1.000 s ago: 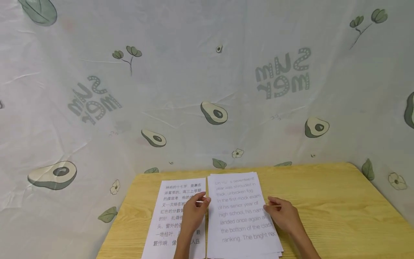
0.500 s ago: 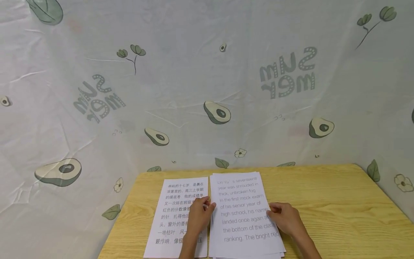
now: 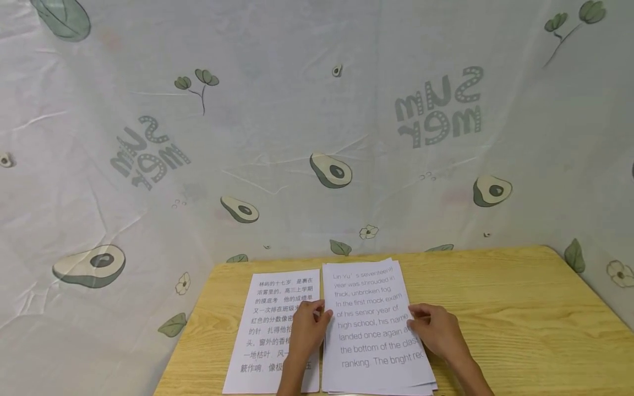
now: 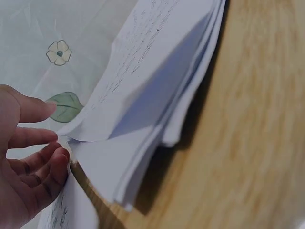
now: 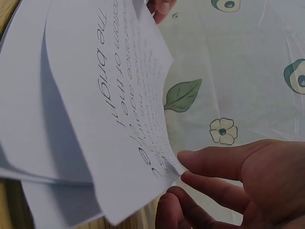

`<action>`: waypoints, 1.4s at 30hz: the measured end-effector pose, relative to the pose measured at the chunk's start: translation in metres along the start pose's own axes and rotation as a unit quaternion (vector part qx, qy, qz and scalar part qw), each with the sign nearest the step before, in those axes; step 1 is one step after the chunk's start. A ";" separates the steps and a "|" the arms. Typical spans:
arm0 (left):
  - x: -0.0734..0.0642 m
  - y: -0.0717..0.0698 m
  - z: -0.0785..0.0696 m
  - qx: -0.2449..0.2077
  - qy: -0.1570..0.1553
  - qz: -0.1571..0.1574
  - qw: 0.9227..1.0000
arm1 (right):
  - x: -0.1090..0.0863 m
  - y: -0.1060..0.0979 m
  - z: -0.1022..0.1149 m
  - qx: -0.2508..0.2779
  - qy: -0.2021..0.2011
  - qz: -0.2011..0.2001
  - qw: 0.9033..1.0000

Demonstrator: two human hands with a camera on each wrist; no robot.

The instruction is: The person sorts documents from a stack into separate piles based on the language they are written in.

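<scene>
A stack of white paper sheets point(image 3: 371, 377) printed with English text lies in the middle of the table. My right hand point(image 3: 438, 330) pinches the right edge of its top sheet point(image 5: 128, 191) between thumb and fingers; in the right wrist view that sheet bows up off the ones below. My left hand point(image 3: 308, 327) is at the stack's left edge. In the left wrist view its thumb point(image 4: 35, 109) stands apart from the index finger, whose tip touches the paper edge. A second set of paper point(image 3: 247, 352), printed with Chinese characters, lies to the left, partly under my left hand.
The wooden table point(image 3: 520, 319) extends to the right of the papers. Behind it hangs a pale cloth point(image 3: 277, 110) printed with avocados, leaves and flowers. A narrow gap separates the two sets of paper.
My left hand has shifted slightly right, its thumb now over the left edge of the English stack. The top sheet sits slightly askew on those beneath. The right hand stays at the right edge.
</scene>
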State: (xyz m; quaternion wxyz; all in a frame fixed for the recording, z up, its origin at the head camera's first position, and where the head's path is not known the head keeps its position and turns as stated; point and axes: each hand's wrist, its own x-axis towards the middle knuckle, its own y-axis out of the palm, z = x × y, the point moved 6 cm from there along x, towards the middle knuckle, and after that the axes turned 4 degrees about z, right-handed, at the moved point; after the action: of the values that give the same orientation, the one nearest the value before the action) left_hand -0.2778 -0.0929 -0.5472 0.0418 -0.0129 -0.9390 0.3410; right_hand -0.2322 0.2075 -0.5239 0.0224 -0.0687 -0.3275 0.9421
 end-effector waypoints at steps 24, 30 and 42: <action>-0.003 -0.001 -0.006 -0.062 0.005 -0.007 0.998 | 0.001 0.001 -0.003 0.076 0.018 -0.004 0.997; -0.002 -0.003 -0.004 -0.077 -0.001 -0.006 0.997 | 0.001 0.001 -0.004 0.093 0.030 0.007 0.995; 0.000 -0.008 0.001 -0.143 -0.031 0.006 0.989 | 0.006 0.000 -0.016 0.176 0.049 0.030 0.983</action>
State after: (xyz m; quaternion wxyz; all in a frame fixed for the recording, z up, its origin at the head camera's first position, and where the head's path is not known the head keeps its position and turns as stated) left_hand -0.2780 -0.0995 -0.5428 0.0080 -0.0137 -0.9789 0.2039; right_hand -0.2361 0.2178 -0.5375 0.0220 -0.1194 -0.1532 0.9807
